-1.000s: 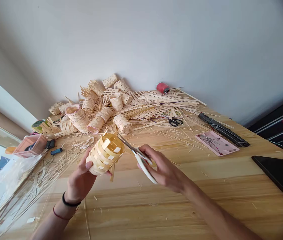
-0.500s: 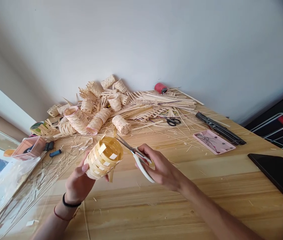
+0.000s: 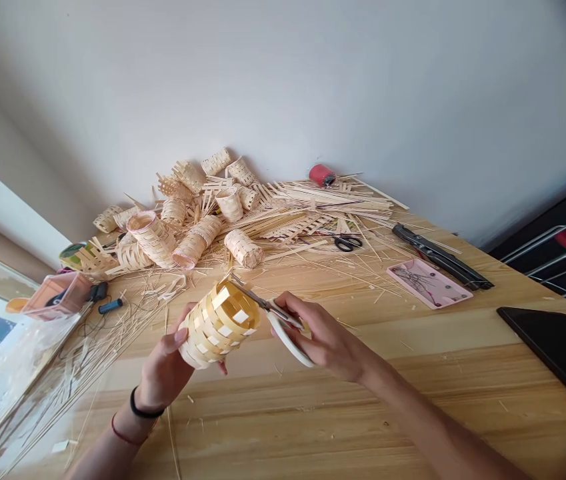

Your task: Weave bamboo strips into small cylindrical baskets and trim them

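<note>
Wooden table (image 3: 363,420): pale strips (image 3: 335,200), woven baskets (image 3: 243,249), black scissors (image 3: 347,239), pink tray (image 3: 445,303), black slab (image 3: 553,357).

A wooden surface (image 3: 443,347) is backed by a pale wall (image 3: 283,80) and flanked at right by metal bars (image 3: 533,241).

Basket (image 3: 217,329) woven wood; scissors (image 3: 265,305) smooth metal-bladed.

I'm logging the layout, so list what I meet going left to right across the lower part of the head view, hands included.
Pink box, blue cylinder, left hand, woven basket, white-handled scissors, right hand, pink tray, black flat slab.
</note>
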